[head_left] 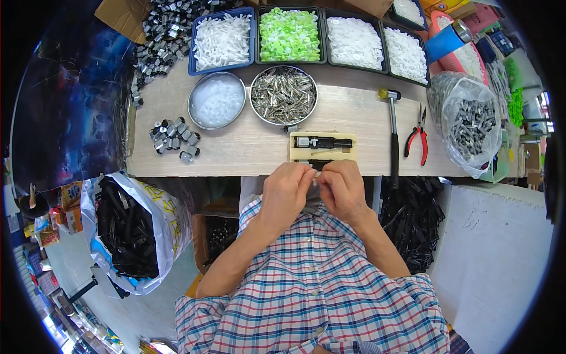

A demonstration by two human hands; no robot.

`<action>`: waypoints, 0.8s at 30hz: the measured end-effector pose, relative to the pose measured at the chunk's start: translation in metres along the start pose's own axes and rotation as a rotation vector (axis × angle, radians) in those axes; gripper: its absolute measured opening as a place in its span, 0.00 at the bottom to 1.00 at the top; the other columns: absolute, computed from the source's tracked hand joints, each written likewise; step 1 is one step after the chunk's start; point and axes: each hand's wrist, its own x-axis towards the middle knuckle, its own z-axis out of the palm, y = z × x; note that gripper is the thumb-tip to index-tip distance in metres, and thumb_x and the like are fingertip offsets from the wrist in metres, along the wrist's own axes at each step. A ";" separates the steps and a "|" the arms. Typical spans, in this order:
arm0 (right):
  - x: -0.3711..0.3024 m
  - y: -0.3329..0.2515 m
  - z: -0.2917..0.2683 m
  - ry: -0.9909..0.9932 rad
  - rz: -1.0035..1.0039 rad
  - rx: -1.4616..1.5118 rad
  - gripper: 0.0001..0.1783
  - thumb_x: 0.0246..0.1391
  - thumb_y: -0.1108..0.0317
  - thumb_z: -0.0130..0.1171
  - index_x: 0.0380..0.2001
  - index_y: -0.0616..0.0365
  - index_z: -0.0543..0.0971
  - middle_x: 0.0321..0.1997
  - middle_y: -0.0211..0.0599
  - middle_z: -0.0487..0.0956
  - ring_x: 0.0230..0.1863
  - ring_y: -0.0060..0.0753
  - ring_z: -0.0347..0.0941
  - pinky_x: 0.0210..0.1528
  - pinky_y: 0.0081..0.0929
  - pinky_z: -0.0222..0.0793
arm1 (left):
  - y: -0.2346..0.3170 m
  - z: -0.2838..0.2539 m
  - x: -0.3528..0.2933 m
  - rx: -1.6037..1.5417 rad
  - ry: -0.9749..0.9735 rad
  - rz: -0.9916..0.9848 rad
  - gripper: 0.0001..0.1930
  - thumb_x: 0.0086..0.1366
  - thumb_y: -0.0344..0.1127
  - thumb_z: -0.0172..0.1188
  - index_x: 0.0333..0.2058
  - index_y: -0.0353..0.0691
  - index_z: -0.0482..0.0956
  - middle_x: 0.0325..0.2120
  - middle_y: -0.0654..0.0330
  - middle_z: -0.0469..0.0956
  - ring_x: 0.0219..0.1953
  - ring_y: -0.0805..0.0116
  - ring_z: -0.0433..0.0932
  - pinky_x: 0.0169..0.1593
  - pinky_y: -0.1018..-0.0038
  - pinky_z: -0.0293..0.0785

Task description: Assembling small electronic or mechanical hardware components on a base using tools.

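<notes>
Small pale part (316, 179), too tiny to identify, is being pinched between the fingertips of the left hand (285, 192) and right hand (343, 190), both closed on it, just off the worktop's (247, 150) near edge beside a cream wooden block (322, 146). White plastic sack (132, 227) with yellow markings is sitting below the near-left corner, holding black parts. Clear bag (471, 124) of grey metal pieces is resting at the right edge.

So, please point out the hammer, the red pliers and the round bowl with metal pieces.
hammer (393, 138): head view, on its dark handle.
red pliers (423, 143): head view, on one red grip.
round bowl of metal pieces (254, 110): head view, on its left rim.
</notes>
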 end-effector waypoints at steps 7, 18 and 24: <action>-0.003 0.016 0.014 0.037 0.053 -0.180 0.16 0.40 0.81 0.65 0.35 0.59 0.76 0.36 0.39 0.77 0.41 0.47 0.73 0.44 0.39 0.69 | -0.025 0.003 -0.006 0.182 0.125 0.447 0.08 0.61 0.32 0.65 0.37 0.35 0.80 0.42 0.53 0.81 0.47 0.50 0.79 0.50 0.58 0.76; 0.002 0.019 0.019 -0.006 0.086 -0.144 0.14 0.42 0.82 0.66 0.34 0.59 0.77 0.35 0.39 0.77 0.39 0.45 0.72 0.42 0.38 0.70 | -0.076 0.019 -0.006 0.479 -0.121 0.741 0.09 0.58 0.39 0.66 0.37 0.47 0.81 0.55 0.61 0.73 0.65 0.54 0.66 0.68 0.47 0.60; 0.008 0.020 0.007 -0.027 0.155 -0.057 0.12 0.43 0.83 0.65 0.32 0.60 0.78 0.34 0.39 0.78 0.38 0.46 0.74 0.39 0.37 0.70 | -0.084 0.025 -0.012 0.588 -0.071 0.791 0.07 0.59 0.39 0.65 0.34 0.49 0.79 0.56 0.61 0.72 0.68 0.54 0.65 0.72 0.42 0.53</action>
